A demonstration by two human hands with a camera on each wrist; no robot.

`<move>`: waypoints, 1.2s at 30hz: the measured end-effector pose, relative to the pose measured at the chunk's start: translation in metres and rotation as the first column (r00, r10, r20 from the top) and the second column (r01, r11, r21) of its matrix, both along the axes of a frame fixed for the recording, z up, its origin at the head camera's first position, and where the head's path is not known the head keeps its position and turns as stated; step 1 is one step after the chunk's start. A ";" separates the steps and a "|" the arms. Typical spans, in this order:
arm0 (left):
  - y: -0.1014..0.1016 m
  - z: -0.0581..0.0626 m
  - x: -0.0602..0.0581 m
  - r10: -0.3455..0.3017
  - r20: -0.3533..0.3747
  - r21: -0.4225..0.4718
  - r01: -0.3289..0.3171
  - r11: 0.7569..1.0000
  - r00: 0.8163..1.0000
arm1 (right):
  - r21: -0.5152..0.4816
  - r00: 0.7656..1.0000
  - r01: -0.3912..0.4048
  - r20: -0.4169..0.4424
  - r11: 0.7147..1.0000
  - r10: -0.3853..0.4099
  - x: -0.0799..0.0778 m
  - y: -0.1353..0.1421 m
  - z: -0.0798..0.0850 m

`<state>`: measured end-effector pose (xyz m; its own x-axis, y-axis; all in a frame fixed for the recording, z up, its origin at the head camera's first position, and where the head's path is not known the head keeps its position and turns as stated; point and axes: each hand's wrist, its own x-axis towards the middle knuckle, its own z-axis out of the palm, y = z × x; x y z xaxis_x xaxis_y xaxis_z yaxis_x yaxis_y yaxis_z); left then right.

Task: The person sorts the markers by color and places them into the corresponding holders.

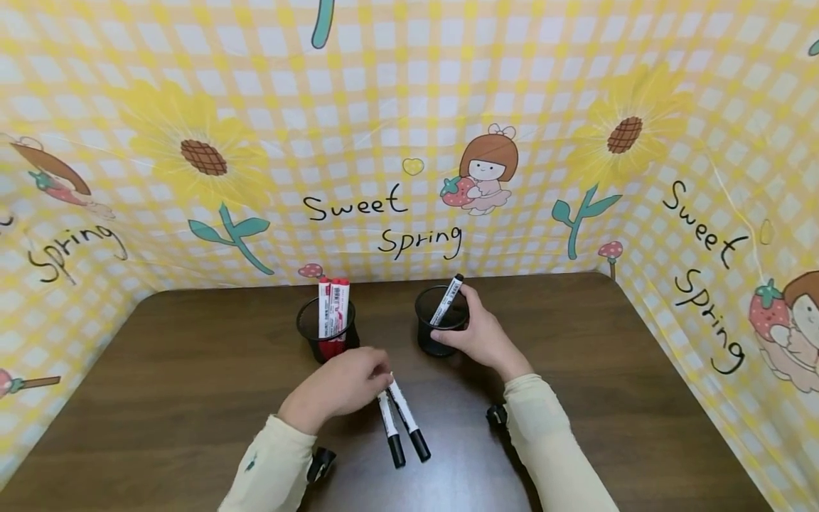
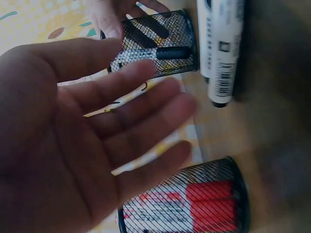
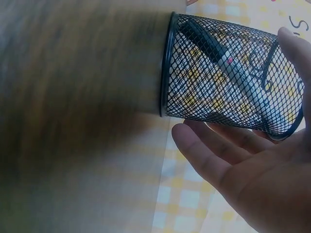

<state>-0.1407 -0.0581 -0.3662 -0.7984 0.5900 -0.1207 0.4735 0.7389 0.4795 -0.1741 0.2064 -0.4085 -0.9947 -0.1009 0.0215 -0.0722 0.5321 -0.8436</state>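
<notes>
My right hand grips a black mesh pen holder at its right side, the thumb at the front rim. A marker with a black cap leans inside that holder and shows through the mesh in the right wrist view. My left hand hovers by two white markers with black caps, one marker left of the other marker. In the left wrist view the left hand's fingers are loosely spread and hold nothing; the markers lie beyond the fingertips.
A second black mesh pen holder stands to the left, with several white and red markers upright in it. The brown wooden table ends at a yellow checked cloth with printed flowers and figures, which rises behind and at both sides.
</notes>
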 end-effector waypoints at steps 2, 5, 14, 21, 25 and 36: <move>-0.005 -0.003 0.007 0.007 0.026 -0.043 -0.006 0.999 1.000 | 0.003 1.000 0.004 -0.001 1.000 -0.004 0.000 0.000 0.001; -0.010 -0.009 0.017 0.030 0.020 -0.101 -0.028 0.994 0.999 | 0.007 1.000 -0.002 0.000 1.000 0.002 -0.001 0.000 0.000; 0.000 -0.021 0.036 0.039 0.044 -0.135 -0.033 0.990 0.998 | 0.014 1.000 0.004 0.008 1.000 -0.004 0.000 -0.001 -0.001; 0.020 -0.026 0.043 0.088 0.035 -0.209 -0.079 0.975 0.995 | 0.018 1.000 0.005 0.014 1.000 -0.006 0.000 0.000 0.000; 0.020 -0.028 0.042 0.107 0.030 -0.201 -0.099 0.975 0.994 | 0.021 1.000 0.004 0.020 1.000 -0.005 0.000 -0.001 0.000; 0.012 -0.025 0.039 0.148 -0.019 -0.206 -0.149 0.967 0.989 | 0.027 0.999 0.005 0.037 1.000 -0.006 0.000 -0.001 -0.001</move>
<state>-0.1015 -0.0464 -0.3916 -0.8759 0.4270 -0.2249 0.3520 0.8840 0.3076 -0.1744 0.2051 -0.4091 -0.9953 -0.0954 -0.0185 -0.0378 0.5551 -0.8310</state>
